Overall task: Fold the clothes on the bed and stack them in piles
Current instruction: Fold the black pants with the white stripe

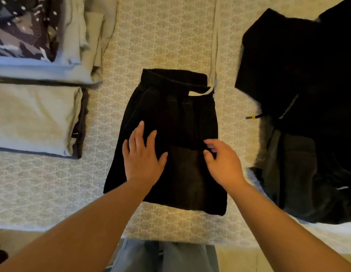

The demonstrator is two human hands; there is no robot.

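Observation:
A pair of black shorts (170, 114) lies folded in the middle of the bed, its elastic waistband at the far end. My left hand (143, 156) rests flat on the left half of the shorts with fingers spread. My right hand (221, 163) hovers over the right half with fingers loosely curled; it holds nothing that I can see. At the left stand two stacks of folded clothes: a beige stack (35, 118) nearer me and a light stack topped by a dark patterned garment (23, 26) beyond it.
A heap of unfolded black clothes (308, 95) with a drawstring tip covers the right side of the patterned bedspread (162, 36). A pale cord (214, 55) runs down to the waistband. The bed's near edge lies just before my legs.

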